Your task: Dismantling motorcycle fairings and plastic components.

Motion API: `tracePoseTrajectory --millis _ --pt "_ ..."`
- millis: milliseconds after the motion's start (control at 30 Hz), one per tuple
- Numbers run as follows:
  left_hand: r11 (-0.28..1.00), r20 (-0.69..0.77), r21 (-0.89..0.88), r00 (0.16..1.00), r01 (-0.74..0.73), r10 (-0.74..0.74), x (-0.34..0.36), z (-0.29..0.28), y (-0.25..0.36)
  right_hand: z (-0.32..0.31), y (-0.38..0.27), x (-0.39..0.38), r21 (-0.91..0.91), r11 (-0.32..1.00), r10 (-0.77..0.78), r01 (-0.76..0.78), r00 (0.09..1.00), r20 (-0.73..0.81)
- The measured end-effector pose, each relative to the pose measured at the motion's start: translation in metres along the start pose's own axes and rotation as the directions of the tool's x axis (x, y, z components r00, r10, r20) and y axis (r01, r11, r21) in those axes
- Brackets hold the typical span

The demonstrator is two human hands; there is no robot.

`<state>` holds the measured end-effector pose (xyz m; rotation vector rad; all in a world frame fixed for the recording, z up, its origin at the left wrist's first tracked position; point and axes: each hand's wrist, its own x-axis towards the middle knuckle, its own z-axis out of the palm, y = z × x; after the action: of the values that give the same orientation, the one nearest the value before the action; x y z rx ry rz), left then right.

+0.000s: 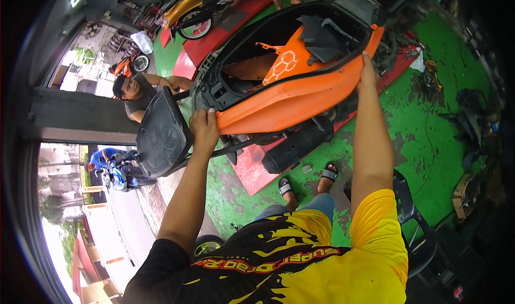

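A long orange body panel (292, 103) lies along the near side of a scooter, beside its open black seat compartment (241, 46). Its left end is in my left hand (205, 129), whose thumb rests by the panel's edge. Toward the other end, my right hand (368, 74) grips the panel from its outer side, with some fingers hidden. Inside the compartment sit a second orange panel (287, 62) with a white hexagon pattern and several dark plastic pieces (322, 38). Just left of my left hand is a black rear rack plate (165, 132).
Below the panel sticks out a black exhaust muffler (298, 145). The scooter stands over a red platform (252, 170) on a worn green floor (424, 137). A person (140, 94) crouches beyond the rack plate. Dark parts (472, 121) lie at right; a yellow motorcycle (193, 9) stands behind.
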<state>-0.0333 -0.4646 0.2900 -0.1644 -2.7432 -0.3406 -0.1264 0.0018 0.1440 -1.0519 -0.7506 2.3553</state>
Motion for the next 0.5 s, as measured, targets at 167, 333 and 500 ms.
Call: tracePoseTrajectory --millis 167,333,500 --pt "0.999 -0.004 -0.033 1.000 -0.028 0.028 0.001 0.006 0.001 -0.015 0.001 0.012 0.115 0.993 -0.019 0.008 0.995 0.093" --pt "0.999 -0.009 0.025 1.000 -0.023 0.024 0.000 0.003 -0.005 -0.004 0.010 0.039 0.068 0.998 -0.012 0.010 0.999 0.029" --pt "1.000 0.027 -0.003 1.000 -0.014 0.014 -0.003 -0.007 0.010 0.001 -0.009 0.060 -0.156 0.977 -0.151 0.145 0.988 -0.025"
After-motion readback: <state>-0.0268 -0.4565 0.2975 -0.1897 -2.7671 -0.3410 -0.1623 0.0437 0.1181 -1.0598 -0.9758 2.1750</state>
